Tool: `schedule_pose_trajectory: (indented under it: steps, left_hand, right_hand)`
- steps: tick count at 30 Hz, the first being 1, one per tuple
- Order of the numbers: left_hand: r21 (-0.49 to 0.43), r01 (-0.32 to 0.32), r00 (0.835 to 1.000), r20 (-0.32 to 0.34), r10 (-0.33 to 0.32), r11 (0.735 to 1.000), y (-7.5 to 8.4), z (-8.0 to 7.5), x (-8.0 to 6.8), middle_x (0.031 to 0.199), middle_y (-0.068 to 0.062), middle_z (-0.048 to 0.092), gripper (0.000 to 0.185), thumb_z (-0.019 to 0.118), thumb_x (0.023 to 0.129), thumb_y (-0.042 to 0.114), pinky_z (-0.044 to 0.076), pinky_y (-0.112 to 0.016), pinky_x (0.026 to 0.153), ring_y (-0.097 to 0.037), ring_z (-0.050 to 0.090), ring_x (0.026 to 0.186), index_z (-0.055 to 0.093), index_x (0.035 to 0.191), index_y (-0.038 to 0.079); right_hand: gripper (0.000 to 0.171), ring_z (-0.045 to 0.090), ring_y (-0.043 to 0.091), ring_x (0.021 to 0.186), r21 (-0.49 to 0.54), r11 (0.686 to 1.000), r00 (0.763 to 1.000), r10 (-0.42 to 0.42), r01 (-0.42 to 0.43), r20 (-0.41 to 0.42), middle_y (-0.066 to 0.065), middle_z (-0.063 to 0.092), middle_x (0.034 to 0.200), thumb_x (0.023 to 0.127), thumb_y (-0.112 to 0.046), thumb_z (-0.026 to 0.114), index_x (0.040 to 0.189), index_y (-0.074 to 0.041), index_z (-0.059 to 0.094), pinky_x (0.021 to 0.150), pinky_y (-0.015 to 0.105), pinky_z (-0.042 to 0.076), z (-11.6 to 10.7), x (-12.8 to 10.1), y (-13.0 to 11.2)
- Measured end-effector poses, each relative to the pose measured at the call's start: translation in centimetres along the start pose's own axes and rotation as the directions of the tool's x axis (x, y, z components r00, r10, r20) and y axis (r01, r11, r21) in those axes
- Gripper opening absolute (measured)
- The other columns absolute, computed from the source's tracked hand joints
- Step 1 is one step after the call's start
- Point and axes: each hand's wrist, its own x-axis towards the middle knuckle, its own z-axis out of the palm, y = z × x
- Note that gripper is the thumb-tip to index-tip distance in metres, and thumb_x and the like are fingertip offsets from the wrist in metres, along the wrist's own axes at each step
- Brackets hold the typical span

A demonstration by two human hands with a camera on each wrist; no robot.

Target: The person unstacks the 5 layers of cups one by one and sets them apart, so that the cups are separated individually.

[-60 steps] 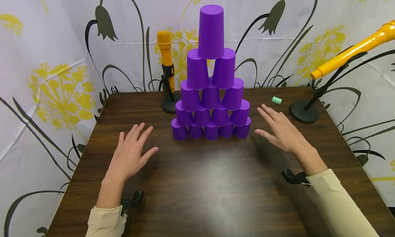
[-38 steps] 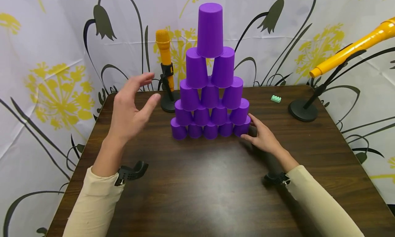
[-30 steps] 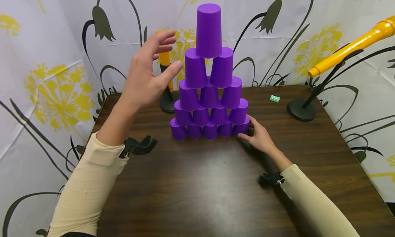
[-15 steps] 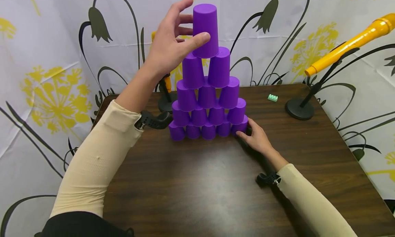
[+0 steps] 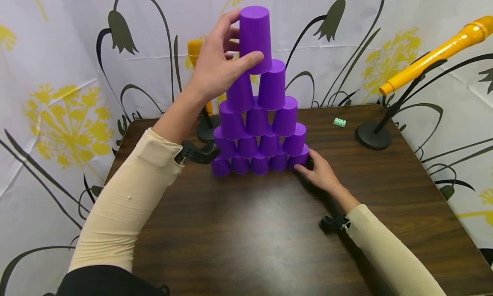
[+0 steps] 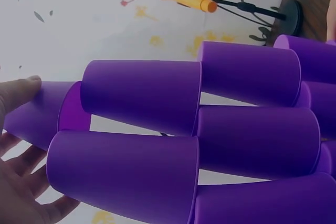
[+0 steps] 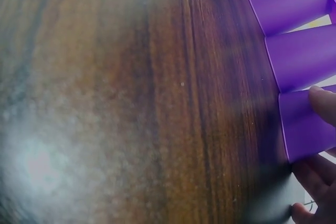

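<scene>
L hand is up high, curled round top cup: thumb across its near face, fingers round L/far side, grip abt as wide as the cup. Cup's mouth-down, right over the gap btwn the 2 cups just below L hand's thumb; rim bearing on them or just clear, can't tell. L wrist cam has same: thumb on one side, fingers on the other, bit of cup's inside visible. R hand is low, at the opp. end of purple stack, holding bottom row's end cup: thumb on near face, fingers round outer/back side, cup standing on brown table. Stack steps down from L hand to R hand's level in rows of 1, 2, 3, 4, 5, all cups upside down. Behind L hand & partly hidden by it: upright yellow mic on black stand. Past R hand, small green brick on tabletop; further out to R hand's right, tilted yellow mic on its own blk stand. Floral cloth hangs beyond both hands. Each wrist has a cream sleeve w/ blk mount just behind the hand.
</scene>
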Motion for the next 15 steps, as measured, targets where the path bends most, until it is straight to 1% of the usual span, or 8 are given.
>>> schedule_pose_trajectory:
  steps: [2,4,7,9,12,14,15]
  left_hand:
    - [-0.011,-0.001,1.0,-0.009,0.001,1.0,0.0,0.1,0.0,0.119,-0.005,0.061,0.07,0.074,0.086,0.019,0.038,-0.032,0.088,-0.019,0.06,0.104,0.041,0.147,0.017]
    - [-0.044,-0.006,1.0,-0.025,0.005,0.999,0.2,0.0,-0.2,0.118,-0.006,0.061,0.069,0.074,0.086,0.017,0.039,-0.032,0.088,-0.02,0.06,0.103,0.041,0.147,0.016]
    - [-0.125,-0.033,0.998,-0.064,0.025,0.992,1.0,-0.4,-0.8,0.117,-0.011,0.062,0.067,0.073,0.086,0.011,0.044,-0.031,0.09,-0.024,0.062,0.1,0.042,0.145,0.01]
    - [-0.197,-0.068,0.993,-0.11,0.047,0.978,1.3,-1.0,-1.3,0.116,-0.014,0.062,0.064,0.072,0.085,0.006,0.048,-0.032,0.089,-0.027,0.062,0.098,0.044,0.142,0.007]
    - [-0.263,-0.123,0.977,-0.2,0.071,0.957,1.0,-2.5,-2.5,0.116,-0.018,0.062,0.061,0.071,0.083,0.001,0.05,-0.034,0.09,-0.03,0.061,0.1,0.047,0.139,0.005]
    - [-0.301,-0.141,0.962,-0.268,0.058,0.943,0.1,-3.8,-3.4,0.116,-0.019,0.063,0.059,0.072,0.081,-0.001,0.05,-0.034,0.089,-0.031,0.06,0.1,0.05,0.135,0.006]
    - [-0.307,-0.141,0.954,-0.297,0.046,0.941,-0.5,-4.6,-4.0,0.117,-0.018,0.063,0.059,0.073,0.08,-0.001,0.05,-0.034,0.089,-0.031,0.059,0.101,0.051,0.135,0.007]
  right_hand:
    - [0.065,0.052,0.035,0.123,-0.004,1.0,1.0,0.0,0.001,0.006,0.017,0.056,0.133,0.089,-0.029,0.074,0.143,-0.006,0.045,0.104,0.053,0.038,0.0,0.0,0.1]
    - [0.065,0.052,0.035,0.123,-0.008,1.0,1.0,-0.001,0.001,0.011,0.018,0.056,0.133,0.089,-0.029,0.074,0.143,-0.006,0.045,0.103,0.053,0.038,-0.1,0.0,0.2]
    - [0.065,0.051,0.035,0.124,-0.018,1.0,1.0,0.004,-0.004,0.017,0.018,0.055,0.133,0.089,-0.029,0.074,0.143,-0.006,0.045,0.104,0.053,0.038,-0.1,0.0,0.2]
    - [0.066,0.05,0.035,0.125,-0.023,1.0,1.0,0.008,-0.007,0.023,0.018,0.055,0.134,0.089,-0.03,0.073,0.143,-0.005,0.044,0.104,0.053,0.038,-0.1,0.1,0.3]
    - [0.066,0.05,0.035,0.125,-0.025,1.0,1.0,0.009,-0.008,0.029,0.019,0.054,0.134,0.09,-0.03,0.073,0.143,-0.005,0.044,0.104,0.053,0.037,-0.2,0.1,0.4]
    - [0.066,0.05,0.035,0.126,-0.025,1.0,0.999,0.006,-0.006,0.035,0.019,0.054,0.135,0.09,-0.03,0.073,0.143,-0.005,0.044,0.104,0.053,0.037,-0.2,0.1,0.4]
    - [0.065,0.049,0.035,0.126,-0.026,1.0,0.999,0.005,-0.004,0.036,0.019,0.054,0.135,0.09,-0.031,0.073,0.143,-0.005,0.044,0.105,0.053,0.037,-0.2,0.1,0.5]
